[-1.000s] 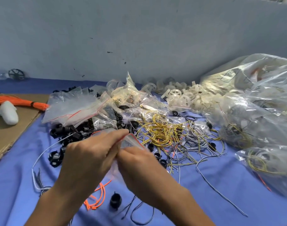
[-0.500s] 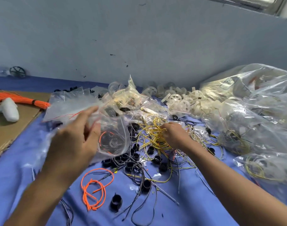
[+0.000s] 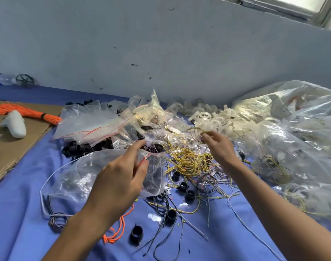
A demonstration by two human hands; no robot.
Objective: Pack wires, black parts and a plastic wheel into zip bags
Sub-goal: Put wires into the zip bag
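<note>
Left hand [image 3: 121, 178] pinches the zip bag [image 3: 81, 172] at its mouth; right hand [image 3: 219, 147], just beside it, pinches a yellow wire loop [image 3: 193, 131]. That loop may snag the wire pile [image 3: 187, 161] beneath and miss the mouth.

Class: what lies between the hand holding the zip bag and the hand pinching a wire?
Head view: between left hand and right hand, a tangle of yellow wires.

The wires [image 3: 187, 161] lie between the zip bag [image 3: 81, 172] at left and filled bags [image 3: 292, 132] at right, wheels [image 3: 204, 116] behind.
</note>
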